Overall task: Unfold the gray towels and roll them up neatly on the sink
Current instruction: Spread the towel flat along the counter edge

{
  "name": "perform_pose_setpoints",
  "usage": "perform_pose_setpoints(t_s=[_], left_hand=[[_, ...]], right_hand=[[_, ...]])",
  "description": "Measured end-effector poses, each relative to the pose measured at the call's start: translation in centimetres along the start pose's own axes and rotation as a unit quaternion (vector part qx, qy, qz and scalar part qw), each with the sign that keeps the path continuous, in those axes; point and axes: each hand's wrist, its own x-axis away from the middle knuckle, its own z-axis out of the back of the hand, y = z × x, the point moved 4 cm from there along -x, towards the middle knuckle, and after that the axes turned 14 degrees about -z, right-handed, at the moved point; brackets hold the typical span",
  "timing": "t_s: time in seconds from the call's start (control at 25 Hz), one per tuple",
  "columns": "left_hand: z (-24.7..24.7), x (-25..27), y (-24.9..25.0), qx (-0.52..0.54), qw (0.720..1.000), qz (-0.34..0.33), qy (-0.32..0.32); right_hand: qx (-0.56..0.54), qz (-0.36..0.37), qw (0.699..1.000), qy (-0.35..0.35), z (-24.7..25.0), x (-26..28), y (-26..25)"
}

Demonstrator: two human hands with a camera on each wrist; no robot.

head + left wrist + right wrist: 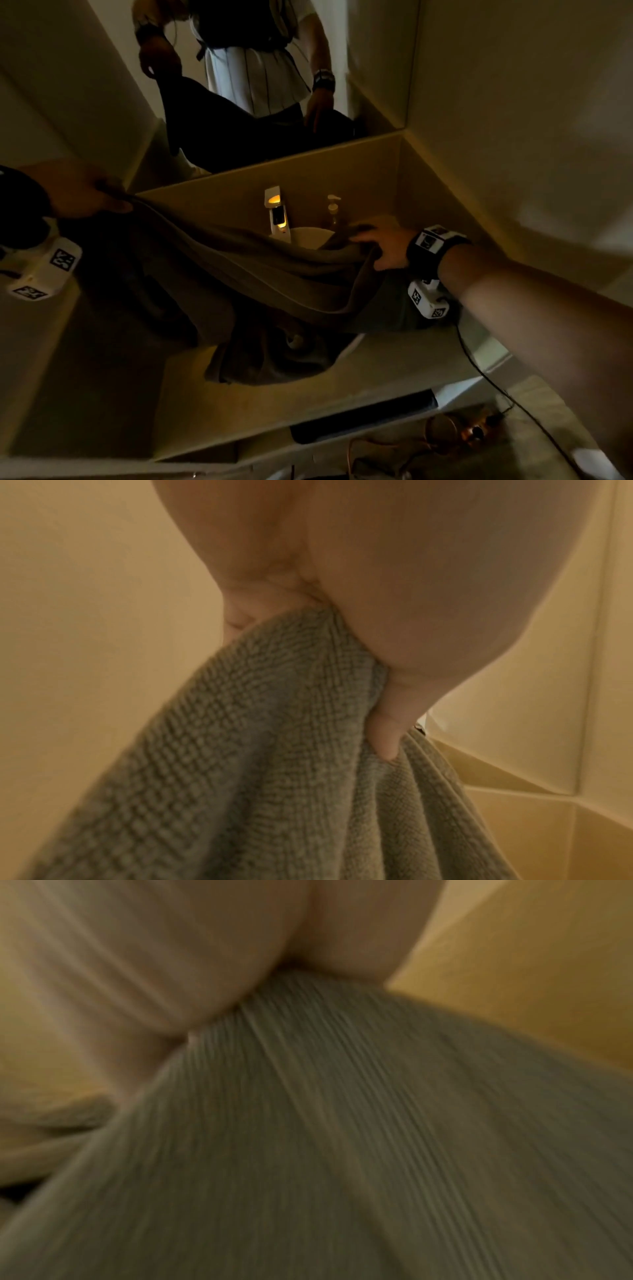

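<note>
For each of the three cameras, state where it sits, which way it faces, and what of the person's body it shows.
Head: worn on the head, facing down at the sink, faucet, soap dispenser and mirror; both hands and forearms show.
Left wrist: looks along the left hand, whose fingers pinch the gray towel.
Right wrist: blurred; looks along the right hand, which grips the towel.
All three views share the towel.

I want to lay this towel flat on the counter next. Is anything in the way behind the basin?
Yes. Behind the gray towel, a white faucet and a soap bottle stand upright at the basin back edge.
</note>
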Motion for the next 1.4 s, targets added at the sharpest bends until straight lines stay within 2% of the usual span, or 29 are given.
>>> perform_pose_setpoints(t_s=[0.08,0.12,0.28,0.36,0.4,0.52,0.64,0.76,0.88,1.0,1.08,1.16,1.28,1.4], left_hand=[[-0.5,0.4,0.4,-0.001,1.0,-0.003,0.001],[-1.0,0.4,0.0,0.001,1.0,0.01,0.004],[-1.8,0.4,-2.0,0.018,0.999,0.033,0.007],[-2.1,-1.1,-6.5,0.015,0.996,0.085,0.018],[-2.2,-1.9,-7.8,0.007,0.996,0.086,0.012],[-1.0,-2.1,-5.7,-0.027,0.995,0.095,0.027],[-0.6,-1.8,-3.7,-0.024,0.997,0.065,0.026],[-2.2,-1.8,-4.5,-0.012,0.998,0.054,0.018],[-4.8,-1.0,-4.7,-0.03,0.998,0.059,-0.007],[-7.5,0.0,-4.3,-0.039,0.997,0.052,-0.047],[-8.9,0.1,-4.3,-0.058,0.994,0.06,-0.066],[-9.3,0.1,-3.2,-0.077,0.993,0.049,-0.074],[-9.6,-0.1,-3.4,-0.061,0.996,0.052,-0.04],[-8.2,-0.3,-4.2,-0.016,0.997,0.068,0.044]], right_hand=[[0.035,-0.005,0.997,-0.071,-0.7,-0.7,-0.6],[0.03,-0.011,0.997,-0.074,-0.8,-0.6,-0.4],[-0.013,-0.037,0.998,0.053,-0.2,1.3,2.7],[-0.013,-0.029,0.998,0.059,-1.1,2.8,4.5],[-0.001,-0.03,0.999,0.041,-1.9,3.4,5.4],[0.041,-0.067,0.997,0.008,-3.6,4.6,7.3],[-0.05,-0.111,0.991,0.057,-3.1,5.8,8.5],[-0.169,-0.116,0.972,0.115,-1.7,7.2,7.9],[-0.177,-0.113,0.965,0.157,-0.4,8.4,7.7],[-0.169,-0.16,0.946,0.224,0.4,8.8,8.9],[-0.143,-0.2,0.942,0.228,0.1,8.3,9.2],[-0.159,-0.207,0.94,0.22,0.0,8.0,9.2],[-0.194,-0.186,0.94,0.209,0.4,8.3,9.3],[-0.093,-0.168,0.966,0.174,-0.1,8.7,9.4]])
